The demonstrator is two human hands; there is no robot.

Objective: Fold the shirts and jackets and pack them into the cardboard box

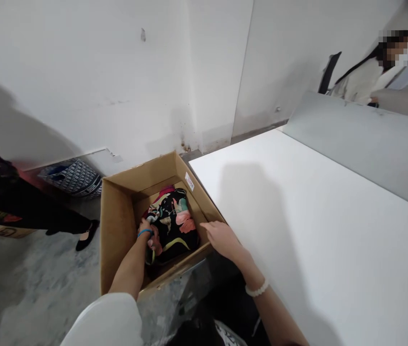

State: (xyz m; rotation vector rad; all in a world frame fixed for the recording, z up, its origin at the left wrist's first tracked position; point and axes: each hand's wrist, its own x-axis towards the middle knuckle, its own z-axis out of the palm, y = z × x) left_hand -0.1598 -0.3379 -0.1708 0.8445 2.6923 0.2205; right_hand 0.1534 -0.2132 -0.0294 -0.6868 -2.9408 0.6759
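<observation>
Bright, flat light casts a soft grey shadow (pixel 254 226) across the white table (pixel 351 250) just beyond the right hand (pixel 223 241), while the wide lens bends the walls (pixel 81 72) near the frame edges.

The cardboard box (pixel 116 230) is matt brown and slightly rough, and the floral cloth (pixel 171 226) inside it is soft with a faint sheen. The bench (pixel 297 250) has a smooth matt white top, and the concrete floor (pixel 34 288) looks rough and mottled.

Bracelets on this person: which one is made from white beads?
The bead bracelet on the right wrist. The other one, on the left wrist, is a thin blue band, with no beads.
</observation>
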